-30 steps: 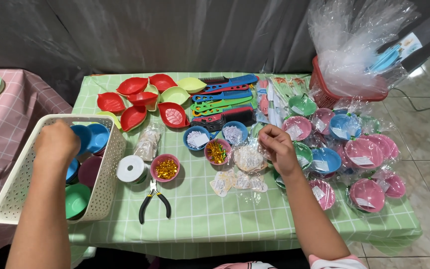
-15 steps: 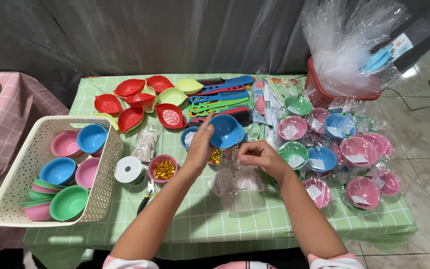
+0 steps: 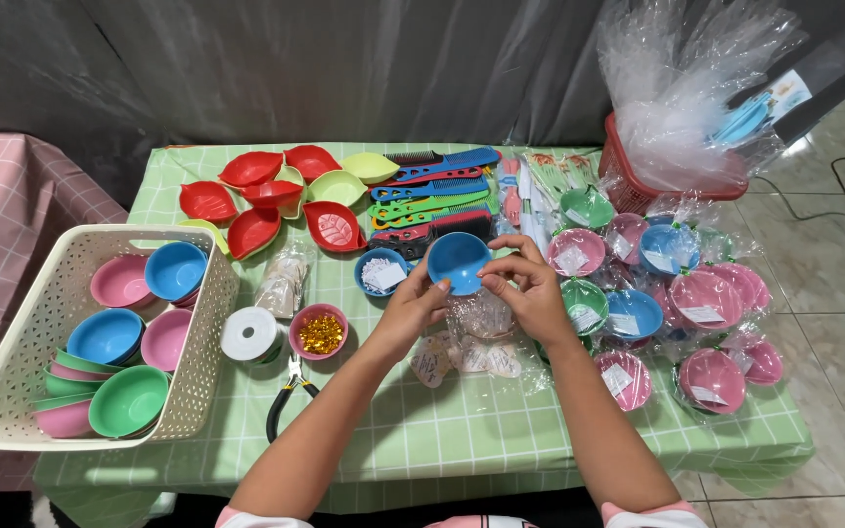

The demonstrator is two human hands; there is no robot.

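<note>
Two bare hands meet over the middle of a green checked table [image 3: 462, 440], holding one small blue bowl [image 3: 459, 261] tilted so its hollow faces the camera. The left hand [image 3: 413, 311] grips the bowl's lower left rim with thumb and fingertips, and the right hand [image 3: 532, 293] pinches its right rim, fingers curled around the edge. Just under the bowl, between the wrists, sits a crumpled clear plastic bag [image 3: 481, 315], and below that lie a few small paper tags [image 3: 466, 360] flat on the cloth. Just left of the held bowl stands another blue bowl with white bits [image 3: 380, 273] inside, and further left a pink bowl of gold beads [image 3: 319, 331], a roll of white ribbon [image 3: 250, 334] and black-handled pliers [image 3: 289, 391]. At the far left a cream plastic basket [image 3: 22, 342] holds loose pink, blue and green bowls. Behind the hands, toward the back of the table, lie red and yellow-green leaf-shaped dishes [image 3: 276, 196] and a row of combs [image 3: 432, 191] in blue, red, green and black. To the right, many wrapped bowls [image 3: 677, 303] in pink, blue and green, each sealed in clear film with a white label, crowd the table edge. Beyond them a red basket [image 3: 628, 171] is heaped with clear plastic bags.
</note>
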